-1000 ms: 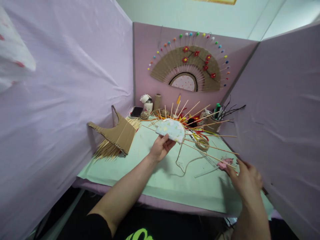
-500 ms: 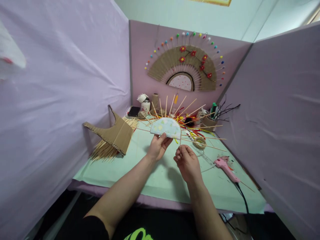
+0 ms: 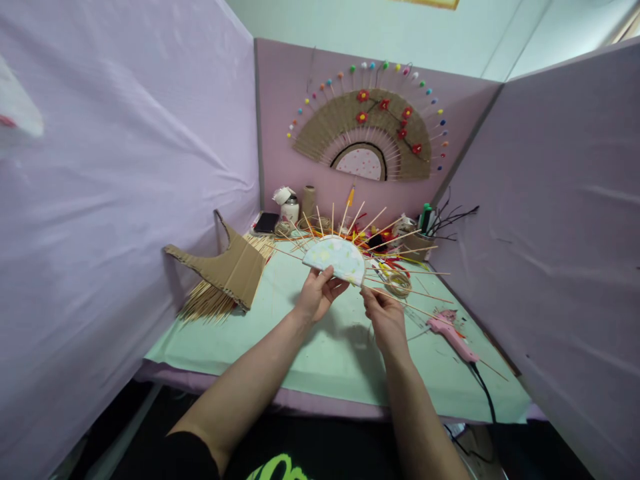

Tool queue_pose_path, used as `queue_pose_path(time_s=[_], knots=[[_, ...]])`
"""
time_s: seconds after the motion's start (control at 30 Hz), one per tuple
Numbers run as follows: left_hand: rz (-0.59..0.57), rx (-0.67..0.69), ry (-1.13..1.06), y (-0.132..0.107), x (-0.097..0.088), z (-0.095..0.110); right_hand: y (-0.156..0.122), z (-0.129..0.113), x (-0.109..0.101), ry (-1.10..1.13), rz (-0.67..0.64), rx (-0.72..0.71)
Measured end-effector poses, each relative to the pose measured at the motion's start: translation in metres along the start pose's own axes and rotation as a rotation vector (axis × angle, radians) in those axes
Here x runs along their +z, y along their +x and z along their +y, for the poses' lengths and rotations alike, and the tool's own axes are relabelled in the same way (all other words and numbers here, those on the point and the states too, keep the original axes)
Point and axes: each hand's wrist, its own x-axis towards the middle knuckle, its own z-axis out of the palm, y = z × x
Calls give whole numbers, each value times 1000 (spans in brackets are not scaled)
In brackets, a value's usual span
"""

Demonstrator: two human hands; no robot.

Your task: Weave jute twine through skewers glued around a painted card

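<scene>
My left hand (image 3: 316, 294) grips the lower edge of a pale half-round fan base (image 3: 336, 257) with several thin bamboo sticks (image 3: 400, 273) radiating from it, held above the green table mat (image 3: 310, 347). My right hand (image 3: 383, 315) is just below its right corner, fingers pinched together on a thin strand of twine that I can barely make out. A small coil of twine (image 3: 399, 285) lies on the mat just beyond the right hand.
A pink glue gun (image 3: 450, 331) with its black cord lies at the right. A cardboard piece over a bundle of sticks (image 3: 225, 273) stands at the left. Jars, a cup of tools and craft scraps crowd the back edge. A finished fan (image 3: 367, 137) hangs on the purple back panel.
My right hand left the glue gun at the right and came in under the fan base, then shifted slightly right and up to its corner. The left hand stayed almost still.
</scene>
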Motion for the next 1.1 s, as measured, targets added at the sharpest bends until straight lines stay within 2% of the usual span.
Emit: queue_pose_path(time_s=[0.17,0.37,0.5,0.7,1.1], knots=[[0,-34,-3,0,-1,0,2,-3,-3,-48,80,-77],[-29,-183,-78,-1,-1,2,-1,-5,3,14,97,-78],[-58,-255,-95,0,-2,3,0,-2,2,75,45,-56],[-2,-253,-105,2,-2,4,4,8,-4,259,-98,21],[49,-236,-115,4,-2,4,2,1,-15,414,-185,193]])
